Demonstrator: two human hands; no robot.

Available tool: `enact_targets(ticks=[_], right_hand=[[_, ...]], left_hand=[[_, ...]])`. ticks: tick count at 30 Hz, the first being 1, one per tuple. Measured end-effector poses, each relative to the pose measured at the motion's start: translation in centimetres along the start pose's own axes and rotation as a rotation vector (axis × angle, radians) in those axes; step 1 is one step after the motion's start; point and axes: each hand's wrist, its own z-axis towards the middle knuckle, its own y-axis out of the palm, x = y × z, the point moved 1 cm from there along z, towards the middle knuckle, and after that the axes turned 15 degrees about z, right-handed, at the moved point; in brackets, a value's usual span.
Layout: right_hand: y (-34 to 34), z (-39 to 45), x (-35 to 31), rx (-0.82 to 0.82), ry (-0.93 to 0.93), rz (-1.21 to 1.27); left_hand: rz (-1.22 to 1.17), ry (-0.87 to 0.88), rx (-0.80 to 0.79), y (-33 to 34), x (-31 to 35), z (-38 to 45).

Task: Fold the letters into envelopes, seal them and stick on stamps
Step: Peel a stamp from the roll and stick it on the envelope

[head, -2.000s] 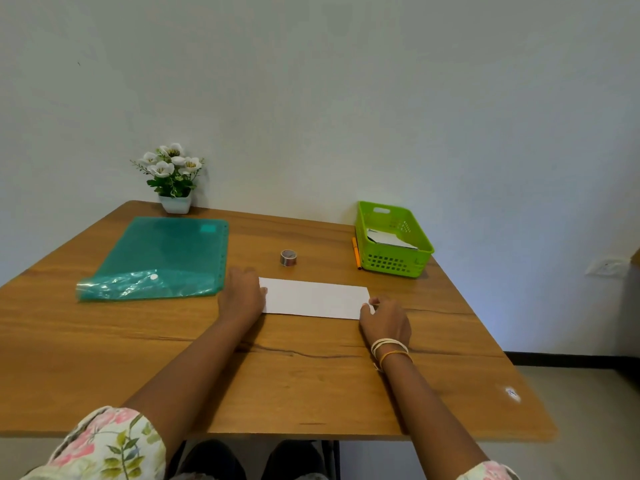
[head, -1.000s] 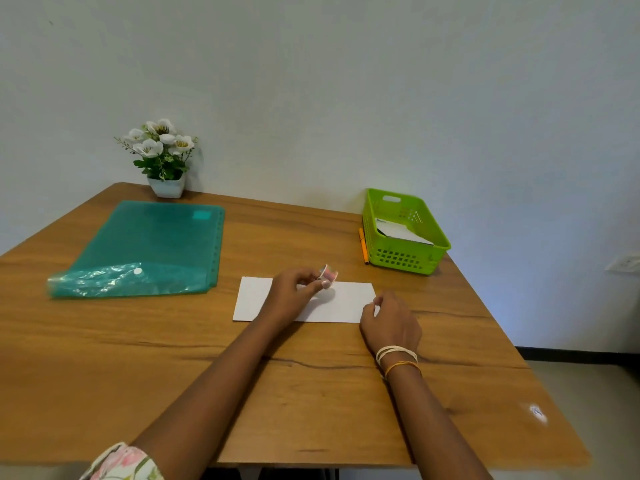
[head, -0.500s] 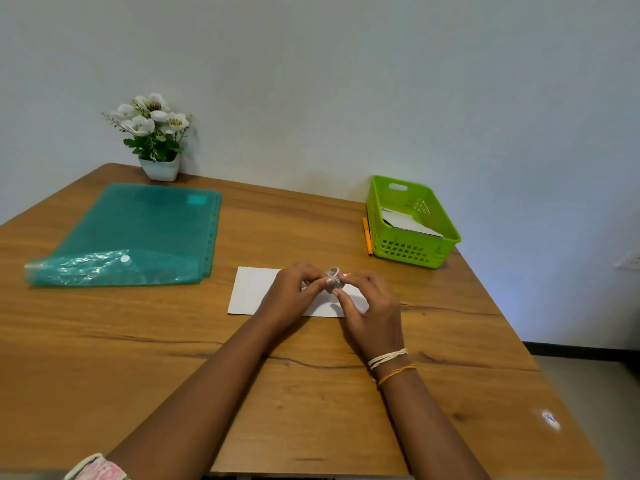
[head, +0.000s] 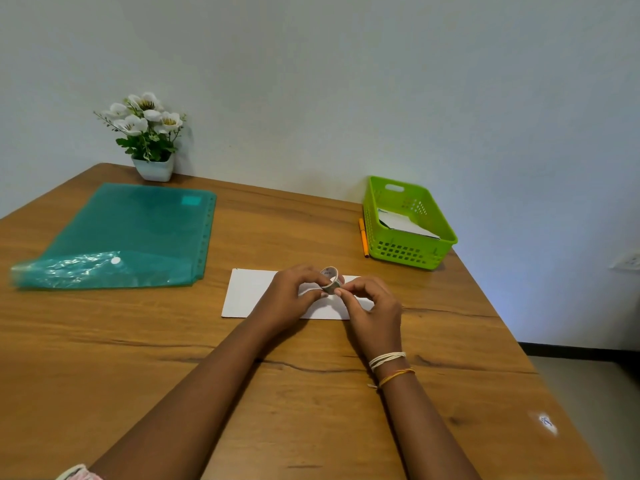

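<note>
A white envelope [head: 249, 292] lies flat on the wooden table [head: 138, 358] in front of me, its right part hidden under my hands. Above it my left hand [head: 291, 296] holds a small roll of stamps [head: 329, 279] between thumb and fingers. My right hand [head: 370, 303] pinches at the lower right edge of the same roll with its fingertips. Both hands hover just over the envelope's right half.
A teal plastic folder [head: 131, 233] lies at the left. A potted white flower [head: 149, 136] stands at the back left corner. A green basket [head: 408, 223] holding white paper sits at the back right, with an orange pen [head: 363, 237] beside it.
My left hand reached to the roll of stamps behind the envelope, picked it up and brought it over the envelope. My right hand left the envelope's corner and joined it at the roll.
</note>
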Motion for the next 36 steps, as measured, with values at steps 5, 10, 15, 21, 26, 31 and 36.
enact_targets(ticks=[5,10,15,21,26,31,36], right_hand=[[-0.1,0.2,0.2,0.016,0.071,0.090],[-0.2,0.2,0.3,0.014,0.117,0.145],[-0.2,0.1,0.2,0.029,0.097,0.169],[-0.1,0.0,-0.4,0.083,0.232,0.311],[-0.2,0.4,-0.2,0.150,0.318,0.398],[-0.5,0.8,0.3,0.217,0.415,0.403],[-0.7,1.0,0.8,0.219,0.497,0.360]], left_hand=[[0.079,0.018,-0.012,-0.1,-0.2,0.2],[0.136,0.019,0.000,-0.5,-0.1,0.0],[0.256,0.051,0.041,-0.9,0.0,-0.1],[0.269,0.080,0.050,-0.8,-0.4,0.3],[0.259,0.086,0.056,-0.9,-0.6,0.3],[0.339,-0.012,0.149,-0.7,-1.4,0.9],[0.464,-0.020,0.230,-1.0,-1.5,2.6]])
